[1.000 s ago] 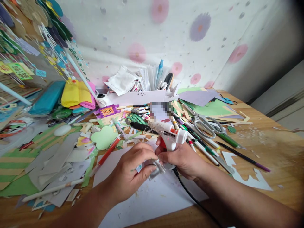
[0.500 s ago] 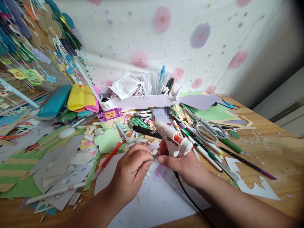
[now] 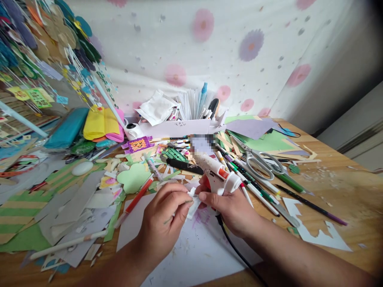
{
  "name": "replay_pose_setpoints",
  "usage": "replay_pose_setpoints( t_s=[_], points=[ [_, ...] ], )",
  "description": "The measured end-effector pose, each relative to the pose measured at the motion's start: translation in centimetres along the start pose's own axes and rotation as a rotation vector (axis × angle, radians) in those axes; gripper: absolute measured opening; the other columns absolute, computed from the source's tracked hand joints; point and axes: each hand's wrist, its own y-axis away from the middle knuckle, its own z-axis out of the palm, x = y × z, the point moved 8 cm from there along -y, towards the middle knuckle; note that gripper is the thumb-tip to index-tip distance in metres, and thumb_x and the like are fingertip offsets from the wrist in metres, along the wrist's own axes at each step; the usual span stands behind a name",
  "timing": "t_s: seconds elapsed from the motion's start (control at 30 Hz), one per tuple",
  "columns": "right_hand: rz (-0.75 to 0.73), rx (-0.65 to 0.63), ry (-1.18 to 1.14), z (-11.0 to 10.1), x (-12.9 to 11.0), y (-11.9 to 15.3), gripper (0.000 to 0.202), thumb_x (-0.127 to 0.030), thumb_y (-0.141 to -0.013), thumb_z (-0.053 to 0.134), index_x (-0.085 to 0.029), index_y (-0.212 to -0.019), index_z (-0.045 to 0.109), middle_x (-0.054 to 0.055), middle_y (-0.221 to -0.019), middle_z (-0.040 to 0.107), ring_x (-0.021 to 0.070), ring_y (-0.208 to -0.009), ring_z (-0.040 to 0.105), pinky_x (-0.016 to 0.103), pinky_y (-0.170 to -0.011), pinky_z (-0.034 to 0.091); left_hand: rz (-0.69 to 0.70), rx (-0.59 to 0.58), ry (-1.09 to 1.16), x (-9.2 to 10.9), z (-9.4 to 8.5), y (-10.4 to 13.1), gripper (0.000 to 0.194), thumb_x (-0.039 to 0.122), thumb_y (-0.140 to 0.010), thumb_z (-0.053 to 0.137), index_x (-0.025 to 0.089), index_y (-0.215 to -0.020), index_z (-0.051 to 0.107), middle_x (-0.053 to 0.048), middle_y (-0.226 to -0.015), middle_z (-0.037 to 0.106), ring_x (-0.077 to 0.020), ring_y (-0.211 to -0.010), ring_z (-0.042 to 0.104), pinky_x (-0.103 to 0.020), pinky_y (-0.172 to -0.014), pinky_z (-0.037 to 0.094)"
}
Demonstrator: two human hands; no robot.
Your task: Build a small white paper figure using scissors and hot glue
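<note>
My right hand (image 3: 236, 211) grips a white hot glue gun (image 3: 220, 179) with an orange-red part at its rear, its nozzle end pointing away from me. From under it a black cord (image 3: 236, 247) trails toward me. The same hand's thumb presses on a small white piece (image 3: 194, 206), possibly paper or tissue. Thumb and forefinger of my left hand (image 3: 167, 211) pinch the left side of that piece, which is partly hidden by the fingers. Both hands hover above a white sheet of paper (image 3: 185, 255) with faint purple marks.
Scissors (image 3: 260, 163) and several markers lie right of the glue gun. Paper scraps (image 3: 86, 207) cover the left side, with a red marker (image 3: 139, 195) beside the sheet. A white box (image 3: 179, 127) stands at the back. Strung paper decorations (image 3: 60, 36) hang at upper left.
The view has shifted very slightly. My left fingers have opened up a little around the white piece, showing more of it. The glue gun stays in my right hand.
</note>
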Motion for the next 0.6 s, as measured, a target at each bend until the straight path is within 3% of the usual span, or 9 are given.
replay_pose_setpoints(
  t_s=[0.23,0.37,0.5,0.6],
  points=[
    [-0.024,0.041,0.112,-0.1,-0.2,-0.2,0.022,-0.013,-0.066,0.069,-0.019,-0.081,0.054,-0.005,-0.07,0.054,0.0096,-0.063,0.047,0.021,-0.057,0.038,-0.266,0.029,0.193,-2.4,0.9,1.0,0.016,0.005,-0.083,0.058,0.021,-0.082,0.056,0.0,-0.087,0.057,-0.0134,-0.083,0.059,-0.022,-0.068,0.048],
    [-0.024,0.096,0.206,-0.6,-0.7,-0.3,0.025,-0.014,-0.062,0.068,-0.019,-0.081,0.053,-0.005,-0.069,0.054,0.0102,-0.061,0.047,0.022,-0.055,0.038,-0.381,-0.019,0.245,-3.3,1.5,1.6,0.014,0.009,-0.083,0.059,0.022,-0.084,0.054,0.002,-0.08,0.056,-0.0115,-0.07,0.058,-0.021,-0.061,0.048],
    [-0.005,0.056,0.316,-0.5,-1.3,-0.3,0.024,-0.015,-0.062,0.066,-0.019,-0.08,0.052,-0.005,-0.067,0.053,0.0107,-0.059,0.048,0.022,-0.053,0.039,-0.326,-0.117,0.224,-2.6,1.5,1.0,0.024,0.01,-0.081,0.061,0.024,-0.1,0.059,-0.001,-0.09,0.064,-0.0144,-0.078,0.064,-0.022,-0.066,0.052],
    [-0.008,-0.025,0.368,0.1,-1.5,-0.2,0.022,-0.013,-0.063,0.064,-0.02,-0.08,0.052,-0.005,-0.067,0.053,0.0102,-0.059,0.048,0.022,-0.051,0.038,-0.26,-0.138,0.22,-2.1,1.3,0.4,0.018,0.009,-0.08,0.061,0.021,-0.093,0.064,-0.004,-0.09,0.067,-0.0177,-0.086,0.065,-0.025,-0.069,0.053]
  ],
)
